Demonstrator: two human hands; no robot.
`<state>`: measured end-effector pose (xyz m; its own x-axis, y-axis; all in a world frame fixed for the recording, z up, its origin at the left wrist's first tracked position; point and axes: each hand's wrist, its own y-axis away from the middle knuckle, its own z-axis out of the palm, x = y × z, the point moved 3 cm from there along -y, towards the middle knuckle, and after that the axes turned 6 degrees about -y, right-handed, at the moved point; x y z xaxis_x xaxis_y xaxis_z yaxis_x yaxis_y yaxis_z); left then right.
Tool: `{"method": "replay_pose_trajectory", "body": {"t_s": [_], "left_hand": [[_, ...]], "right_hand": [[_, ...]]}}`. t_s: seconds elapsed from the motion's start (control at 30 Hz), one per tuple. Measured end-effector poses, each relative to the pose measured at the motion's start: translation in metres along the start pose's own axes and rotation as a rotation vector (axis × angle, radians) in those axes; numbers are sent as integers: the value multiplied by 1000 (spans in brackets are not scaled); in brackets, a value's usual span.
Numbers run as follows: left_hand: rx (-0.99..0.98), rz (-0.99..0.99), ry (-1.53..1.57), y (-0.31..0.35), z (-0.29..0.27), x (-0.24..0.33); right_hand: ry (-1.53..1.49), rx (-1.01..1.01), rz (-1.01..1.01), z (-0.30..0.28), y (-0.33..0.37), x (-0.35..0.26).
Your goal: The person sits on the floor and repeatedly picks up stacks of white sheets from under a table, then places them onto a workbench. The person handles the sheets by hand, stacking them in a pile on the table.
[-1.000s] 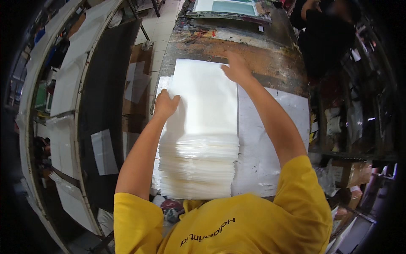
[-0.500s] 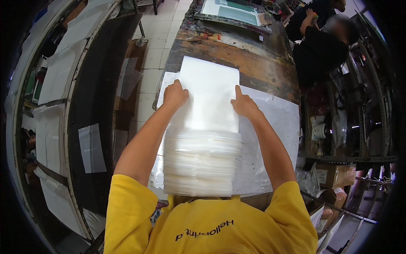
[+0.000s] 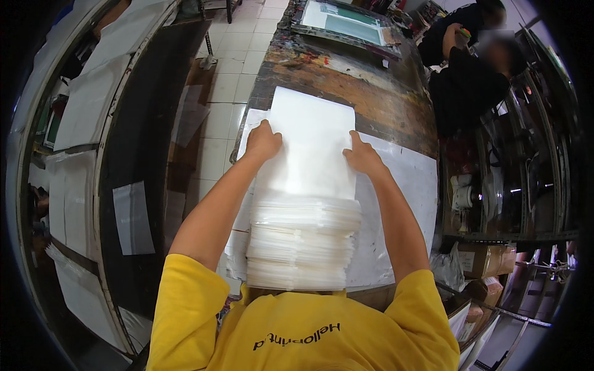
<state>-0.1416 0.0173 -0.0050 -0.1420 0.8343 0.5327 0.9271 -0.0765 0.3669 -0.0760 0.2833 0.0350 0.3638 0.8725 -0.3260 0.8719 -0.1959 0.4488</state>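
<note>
A tall stack of white sheets (image 3: 303, 244) stands in front of me, its layered near side facing my chest. The smooth top sheet (image 3: 312, 139) stretches away from me over the table. My left hand (image 3: 265, 142) is closed at the stack's left edge, thumb on top and the other fingers partly hidden. At the right edge, my right hand (image 3: 365, 154) grips in the same way, its thumb pointing inward over the white surface. Under the stack, a larger white sheet (image 3: 399, 185) covers the near part of the table and shows on both sides.
The worktable (image 3: 346, 77) is paint-stained, with a framed screen (image 3: 346, 21) at its far end. A dark bench (image 3: 133, 167) and a rack with white sheets (image 3: 74, 201) run along my left. To the right are metal shelves, cardboard boxes (image 3: 489, 260) and two people in dark clothes (image 3: 461, 86).
The stack and both hands appear slightly farther right and lower, with much of the view shifting too. Both hands keep their grip on the side edges.
</note>
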Motion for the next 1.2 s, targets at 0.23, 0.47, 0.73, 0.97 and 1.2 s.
{"method": "replay_pose_trajectory", "body": {"t_s": [0.23, 0.47, 0.73, 0.97, 1.2], "left_hand": [[-9, 21, 143, 14, -9, -1], [23, 24, 231, -17, 3, -8], [45, 63, 145, -13, 4, -6], [9, 52, 277, 16, -3, -22], [-111, 122, -15, 71, -8, -22]], "right_hand": [[-138, -19, 92, -2, -7, 11], [-202, 83, -4, -3, -42, 29], [-104, 30, 0, -2, -34, 7], [-286, 45, 72, -7, -11, 23], [-86, 17, -43, 19, 22, 33]]}}
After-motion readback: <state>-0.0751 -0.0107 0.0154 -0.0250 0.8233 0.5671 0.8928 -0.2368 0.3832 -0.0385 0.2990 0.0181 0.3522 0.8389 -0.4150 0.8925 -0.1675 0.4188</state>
